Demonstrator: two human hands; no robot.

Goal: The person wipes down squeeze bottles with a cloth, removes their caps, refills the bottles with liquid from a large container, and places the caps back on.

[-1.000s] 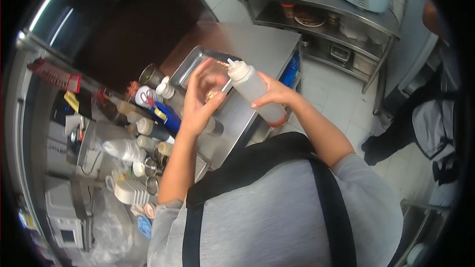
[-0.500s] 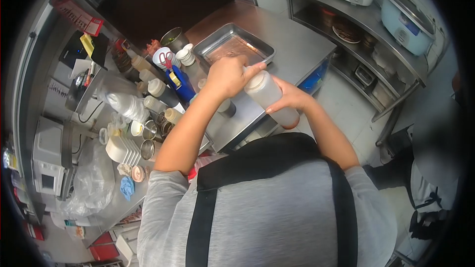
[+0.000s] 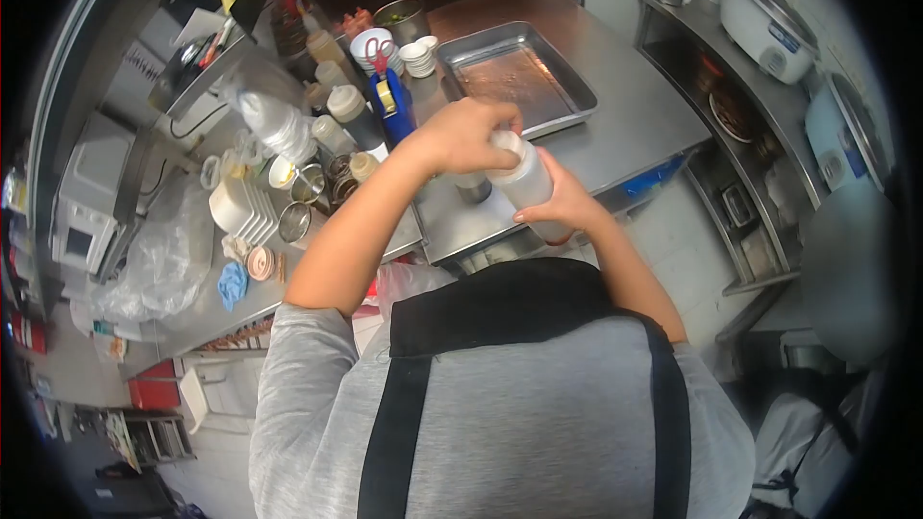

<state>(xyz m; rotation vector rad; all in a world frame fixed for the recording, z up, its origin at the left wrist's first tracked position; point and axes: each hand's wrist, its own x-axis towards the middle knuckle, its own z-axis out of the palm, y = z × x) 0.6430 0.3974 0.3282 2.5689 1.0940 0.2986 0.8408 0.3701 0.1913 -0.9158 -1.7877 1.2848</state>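
Left hand (image 3: 466, 139) on top of the squeeze bottle (image 3: 534, 187), fingers bent and closed round the white cap (image 3: 510, 147), exact fingertip contact partly hidden. Right hand (image 3: 567, 202) clamped on the bottle's body from the other side, thumb across the near face. Bottle is up off the counter (image 3: 644, 106), in front of the chest, tilted, cap end away from the wearer, base toward the black apron (image 3: 505, 308); translucent plastic, reddish tint at the base. Both hands at the counter's near edge. Metal tray (image 3: 524, 82) lies flat just beyond the left hand, not touched. Small dark-bodied container (image 3: 473, 188) stands on the counter just below the left hand. Left of the tray: stack of small white cups (image 3: 417, 60), white bowls (image 3: 372, 45) with red-handled scissors (image 3: 381, 56) at them, metal pot (image 3: 400, 17) with something green inside, blue tape dispenser (image 3: 394, 117). More capped bottles (image 3: 350, 108) cluster left of the dispenser. Further left, stacked white trays (image 3: 245, 207), blue cloth (image 3: 232, 284), clear plastic bag (image 3: 173, 255). Far right, two rice cookers (image 3: 769, 27) on a metal shelf (image 3: 678, 19); blurred shape at right edge, details unreadable.
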